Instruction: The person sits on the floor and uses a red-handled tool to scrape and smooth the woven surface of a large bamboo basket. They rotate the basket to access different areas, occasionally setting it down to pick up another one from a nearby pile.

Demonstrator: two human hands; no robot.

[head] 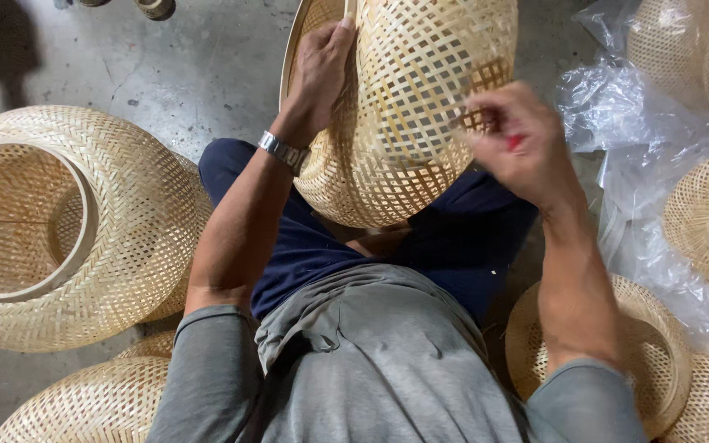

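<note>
A woven bamboo shade (408, 115), round and open-latticed, rests tilted on my lap. My left hand (318, 70) grips its rim near the top, fingers curled over the edge; a metal watch is on that wrist. My right hand (519, 139) is blurred against the shade's right side, fingers pinched around a small red thing (515, 141) that is mostly hidden; I cannot tell what it is.
A large woven shade (116, 238) lies on the concrete floor at the left, another (100, 402) at the bottom left. More shades (650, 344) sit at the right, some in clear plastic wrap (617, 115). I sit with dark trousers and a grey shirt.
</note>
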